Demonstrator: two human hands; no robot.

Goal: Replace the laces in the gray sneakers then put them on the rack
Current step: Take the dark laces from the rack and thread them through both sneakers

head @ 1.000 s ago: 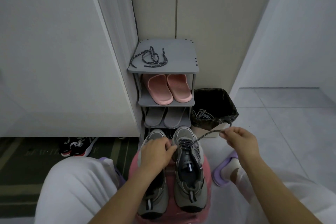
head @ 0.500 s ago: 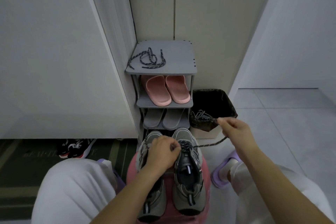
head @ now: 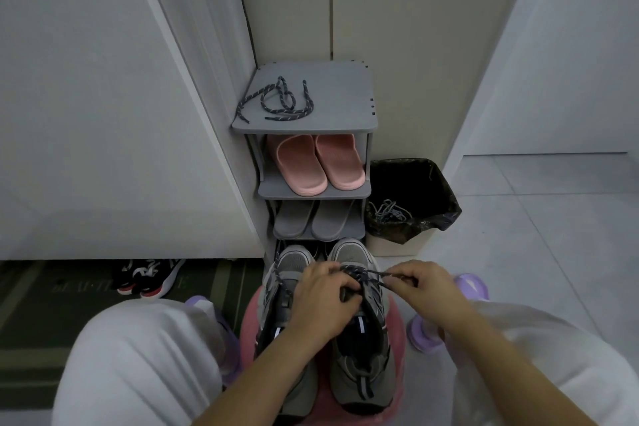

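Left hand [head: 321,301]: your fingers curled around the right sneaker [head: 363,367] at its eyelets; fingertips hidden.
Right hand [head: 425,287]: you pinched the dark lace [head: 377,274], just beside the shoe.
Left sneaker [head: 294,263]: largely covered by your forearm.
Location: both sneakers sat on a pink stool [head: 397,328], edges cut off, before the rack [head: 311,130].

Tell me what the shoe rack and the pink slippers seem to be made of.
Shoe rack: probably matte gray plastic or painted board, judging by flat panels with slotted tabs. Pink slippers: likely molded foam or rubber, judging by one-piece, matte, ribbed footbeds.
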